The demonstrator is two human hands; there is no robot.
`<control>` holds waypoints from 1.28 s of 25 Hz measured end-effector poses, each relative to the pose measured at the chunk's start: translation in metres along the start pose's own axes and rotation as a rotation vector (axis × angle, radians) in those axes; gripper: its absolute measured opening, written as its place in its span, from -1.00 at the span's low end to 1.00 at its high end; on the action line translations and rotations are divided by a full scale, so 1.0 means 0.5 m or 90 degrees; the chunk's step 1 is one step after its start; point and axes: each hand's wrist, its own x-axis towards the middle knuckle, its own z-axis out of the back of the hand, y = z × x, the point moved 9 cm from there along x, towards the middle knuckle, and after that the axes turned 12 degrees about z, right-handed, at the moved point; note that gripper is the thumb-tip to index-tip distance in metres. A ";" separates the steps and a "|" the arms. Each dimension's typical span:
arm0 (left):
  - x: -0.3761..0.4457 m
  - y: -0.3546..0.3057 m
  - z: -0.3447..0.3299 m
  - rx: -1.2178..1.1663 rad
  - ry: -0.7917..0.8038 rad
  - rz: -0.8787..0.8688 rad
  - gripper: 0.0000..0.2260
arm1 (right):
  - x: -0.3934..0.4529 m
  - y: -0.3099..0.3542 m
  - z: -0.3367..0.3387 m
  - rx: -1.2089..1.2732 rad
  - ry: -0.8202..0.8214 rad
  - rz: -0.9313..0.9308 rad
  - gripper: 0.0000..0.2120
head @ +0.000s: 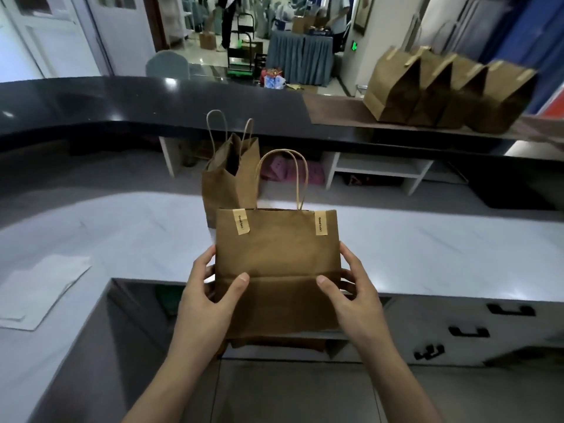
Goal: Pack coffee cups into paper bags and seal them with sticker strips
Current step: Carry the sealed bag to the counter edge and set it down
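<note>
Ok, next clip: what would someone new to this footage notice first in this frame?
First, the sealed paper bag at centre, held at its sides by the left hand and the right hand, with two sticker strips folded over its top edge. Just behind it an open bag stands on the white counter. At upper right, a row of finished bags lines the raised ledge.

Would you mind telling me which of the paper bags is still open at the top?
The bag standing on the white counter, behind the held bag: its mouth gapes and carries no stickers, while the held bag and the shelf bags are closed.
</note>
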 end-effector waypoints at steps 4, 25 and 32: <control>0.030 -0.010 -0.082 0.015 0.058 0.013 -0.47 | 0.012 -0.035 0.063 -0.002 -0.060 -0.024 -0.41; 0.414 -0.226 -0.431 0.059 0.306 -0.065 -0.42 | 0.316 -0.028 0.225 -0.064 -0.352 -0.027 -0.51; 0.500 -0.339 -0.509 0.058 0.325 -0.158 -0.39 | 0.419 0.039 0.276 -0.067 -0.410 0.074 -0.50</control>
